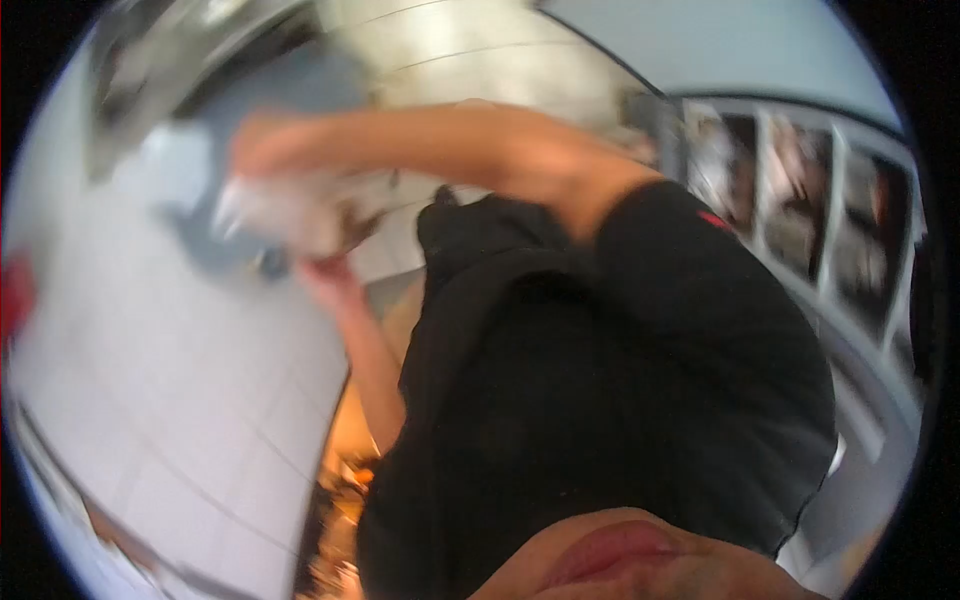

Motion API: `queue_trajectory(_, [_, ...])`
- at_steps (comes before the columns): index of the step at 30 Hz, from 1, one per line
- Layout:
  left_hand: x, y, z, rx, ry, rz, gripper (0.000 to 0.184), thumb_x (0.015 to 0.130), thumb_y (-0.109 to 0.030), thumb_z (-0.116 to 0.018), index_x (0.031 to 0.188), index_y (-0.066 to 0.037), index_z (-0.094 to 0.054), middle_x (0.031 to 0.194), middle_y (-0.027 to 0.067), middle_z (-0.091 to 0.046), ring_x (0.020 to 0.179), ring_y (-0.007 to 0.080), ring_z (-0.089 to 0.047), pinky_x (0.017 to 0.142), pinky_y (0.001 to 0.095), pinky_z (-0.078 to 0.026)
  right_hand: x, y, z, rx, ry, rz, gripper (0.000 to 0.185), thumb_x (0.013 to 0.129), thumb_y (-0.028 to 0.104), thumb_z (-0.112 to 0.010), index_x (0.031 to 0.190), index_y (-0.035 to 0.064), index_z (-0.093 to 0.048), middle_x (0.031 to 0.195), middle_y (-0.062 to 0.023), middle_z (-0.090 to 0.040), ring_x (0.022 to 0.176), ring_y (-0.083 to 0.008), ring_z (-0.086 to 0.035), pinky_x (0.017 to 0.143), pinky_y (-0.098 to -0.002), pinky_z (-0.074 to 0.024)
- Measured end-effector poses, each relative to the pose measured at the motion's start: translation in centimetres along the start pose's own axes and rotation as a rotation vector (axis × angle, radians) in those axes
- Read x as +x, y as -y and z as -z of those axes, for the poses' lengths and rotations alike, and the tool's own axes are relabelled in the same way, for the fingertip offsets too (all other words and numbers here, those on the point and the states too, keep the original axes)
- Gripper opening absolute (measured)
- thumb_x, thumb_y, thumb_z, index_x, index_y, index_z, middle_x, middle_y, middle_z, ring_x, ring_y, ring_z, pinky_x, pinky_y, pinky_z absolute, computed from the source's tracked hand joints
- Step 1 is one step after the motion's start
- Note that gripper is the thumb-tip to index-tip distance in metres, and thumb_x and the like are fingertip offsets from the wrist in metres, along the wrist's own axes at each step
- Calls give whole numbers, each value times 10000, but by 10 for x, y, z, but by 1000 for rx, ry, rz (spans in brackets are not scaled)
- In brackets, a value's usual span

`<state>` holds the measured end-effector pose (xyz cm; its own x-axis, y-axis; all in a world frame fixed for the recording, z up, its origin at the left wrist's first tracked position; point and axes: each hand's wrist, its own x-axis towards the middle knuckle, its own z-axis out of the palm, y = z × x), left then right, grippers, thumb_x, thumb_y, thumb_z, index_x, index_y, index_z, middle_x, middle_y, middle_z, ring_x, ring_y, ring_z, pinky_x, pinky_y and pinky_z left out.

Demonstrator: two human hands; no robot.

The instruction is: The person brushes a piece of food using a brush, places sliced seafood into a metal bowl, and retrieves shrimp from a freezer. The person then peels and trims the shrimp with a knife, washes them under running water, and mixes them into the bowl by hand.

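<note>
A blurred whitish bundle [285, 210], with pinkish and brown parts on its right side, is between my two hands over a tiled counter. I cannot make out what it is. Under its lower edge, my left hand [332, 275] is closed against it. My right hand [268, 145] reaches across from the right and bends down at the bundle's upper edge; motion smears its fingers. Behind and below the bundle is a blurred grey-blue shape [215, 245], perhaps a basin or a cloth. A pale, bright patch [175, 165] shows left of my right hand.
White tiles cover the counter [170, 420] at the left. Something red [17, 290] stands at its far left edge. Cluttered orange-lit items [345, 500] lie below the counter's edge. Framed grey panels or shelves [800, 190] are at the right. Pale floor tiles [480, 50] show at the top.
</note>
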<state>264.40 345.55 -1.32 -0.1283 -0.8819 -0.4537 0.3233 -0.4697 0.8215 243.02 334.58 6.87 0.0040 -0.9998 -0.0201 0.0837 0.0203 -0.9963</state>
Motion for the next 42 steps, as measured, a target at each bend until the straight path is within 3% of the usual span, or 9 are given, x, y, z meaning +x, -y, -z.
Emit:
queue_trajectory(3, [51,-2,16,-45,128,29,602,977,-449,-376,1397,-19,-354,1390,166,-446,1258,305,-455,1049,493,-376,83,-77,-34,-438,-256,195,239,678,271,-663,665,33,-677,665,-188,-652,591,-319,-622,573,-466,-475])
queue_trajectory(4, [65,3,26,28,83,-11,653,969,-478,-382,1422,-12,-310,1434,168,-391,1306,314,-397,1071,504,-336,44,-39,-26,-524,-128,-152,271,660,199,-641,866,41,-719,862,-194,-690,773,-291,-672,714,-424,-525])
queue_trajectory(12, [92,6,26,313,-51,28,704,972,-459,-422,1454,5,-204,1488,221,-276,1345,372,-330,1076,514,-324,-65,-152,28,-322,-566,319,434,709,174,-625,1129,68,-652,1076,-158,-662,1001,-338,-616,886,-438,-477])
queue_trajectory(17, [38,50,34,562,-84,94,693,975,-435,-441,1447,17,-208,1456,239,-309,1304,367,-378,1039,502,-366,-302,-254,174,-117,-881,-639,334,833,198,-579,1136,79,-656,1045,-163,-673,944,-281,-649,822,-395,-510])
queue_trajectory(27, [-37,174,-64,1108,260,508,547,982,-414,-456,1359,-22,-399,1320,163,-489,1160,282,-511,944,449,-422,-786,-335,367,-860,-1806,-1214,266,784,259,-573,890,50,-698,882,-237,-671,851,-410,-656,761,-469,-531])
queue_trajectory(32, [-26,212,-135,1241,473,465,517,990,-386,-460,1350,-16,-429,1313,156,-507,1143,263,-529,916,412,-446,-881,-332,423,-893,-1857,-1350,339,805,301,-537,1026,111,-710,1034,-210,-674,1010,-363,-635,885,-434,-501])
queue_trajectory(35, [-27,229,-182,1277,543,441,514,987,-383,-472,1347,-17,-434,1314,152,-511,1134,259,-538,906,404,-451,-855,-314,439,-1080,-1813,-1516,228,786,220,-628,901,43,-714,945,-156,-660,771,-275,-656,669,-399,-524])
queue_trajectory(38, [-26,245,-210,1330,603,433,497,988,-370,-477,1338,-20,-444,1297,144,-527,1118,250,-548,894,399,-457,-904,-408,450,-552,-1460,-1600,370,784,308,-566,1080,126,-692,1110,-198,-655,1063,-344,-615,910,-422,-490])
queue_trajectory(42, [-28,266,-232,1356,668,440,463,993,-350,-472,1326,-29,-462,1289,135,-539,1118,240,-552,881,392,-464,-872,-369,435,-563,-1515,-1533,370,783,312,-576,1096,143,-679,1106,-160,-664,1055,-341,-617,916,-426,-487])
